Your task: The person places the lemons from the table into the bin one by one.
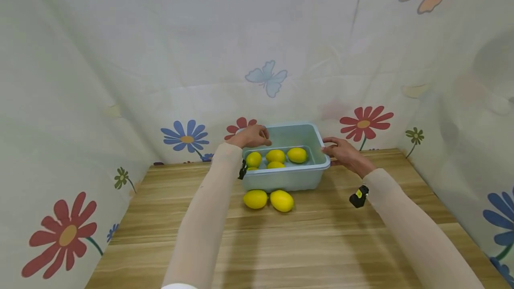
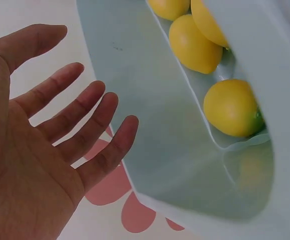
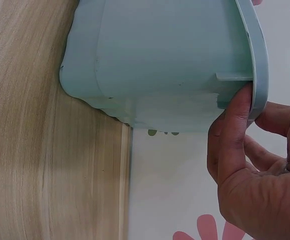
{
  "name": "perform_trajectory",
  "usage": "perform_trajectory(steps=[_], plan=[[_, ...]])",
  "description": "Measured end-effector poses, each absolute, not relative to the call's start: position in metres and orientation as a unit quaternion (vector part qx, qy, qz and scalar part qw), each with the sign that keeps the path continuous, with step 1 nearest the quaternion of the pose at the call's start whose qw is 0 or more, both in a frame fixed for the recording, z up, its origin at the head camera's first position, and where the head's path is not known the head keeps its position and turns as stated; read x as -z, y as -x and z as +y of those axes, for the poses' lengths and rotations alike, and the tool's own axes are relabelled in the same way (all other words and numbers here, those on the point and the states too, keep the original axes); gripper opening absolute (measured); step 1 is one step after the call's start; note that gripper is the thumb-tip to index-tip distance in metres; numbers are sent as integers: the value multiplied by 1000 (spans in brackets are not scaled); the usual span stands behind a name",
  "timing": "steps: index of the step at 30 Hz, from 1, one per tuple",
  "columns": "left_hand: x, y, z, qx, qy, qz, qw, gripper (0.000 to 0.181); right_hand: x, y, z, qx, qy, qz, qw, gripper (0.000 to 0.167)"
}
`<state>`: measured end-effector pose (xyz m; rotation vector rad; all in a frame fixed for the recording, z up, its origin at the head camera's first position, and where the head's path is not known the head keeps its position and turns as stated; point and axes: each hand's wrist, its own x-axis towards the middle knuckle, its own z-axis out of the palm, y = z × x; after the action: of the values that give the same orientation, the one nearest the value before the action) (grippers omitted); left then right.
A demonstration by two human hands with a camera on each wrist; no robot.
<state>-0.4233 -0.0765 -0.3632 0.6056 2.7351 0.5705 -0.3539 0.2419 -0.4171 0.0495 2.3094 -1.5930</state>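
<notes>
A pale blue-green plastic bin (image 1: 287, 177) stands on the wooden table with several yellow lemons (image 1: 297, 155) inside. My left hand (image 1: 254, 136) hovers over the bin's left end; in the left wrist view its fingers are spread, loosely bent and empty, beside the bin wall (image 2: 134, 115). With fingers below and thumb above, my right hand (image 1: 344, 154) pinches the rim at the bin's right end; the right wrist view shows this hand (image 3: 257, 165) with fingertips under the rim (image 3: 259, 65). Two more lemons (image 1: 255, 199) (image 1: 282, 201) lie on the table in front of the bin.
The wooden tabletop (image 1: 297, 249) extends in front of the bin and to both sides. A pale cloth with printed flowers and butterflies (image 1: 267, 77) hangs close behind the bin and along both sides of the table.
</notes>
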Motion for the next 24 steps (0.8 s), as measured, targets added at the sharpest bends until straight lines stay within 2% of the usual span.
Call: perform_trajectory(steps=[6, 14, 24], plan=[[359, 416, -76, -183, -225, 949, 126, 32, 416, 353, 241, 562, -20, 809, 171, 61], [347, 396, -73, -169, -265, 944, 97, 46, 416, 351, 241, 559, -10, 812, 169, 62], [338, 370, -72, -137, -284, 947, 59, 47, 417, 352, 244, 561, -5, 810, 170, 63]])
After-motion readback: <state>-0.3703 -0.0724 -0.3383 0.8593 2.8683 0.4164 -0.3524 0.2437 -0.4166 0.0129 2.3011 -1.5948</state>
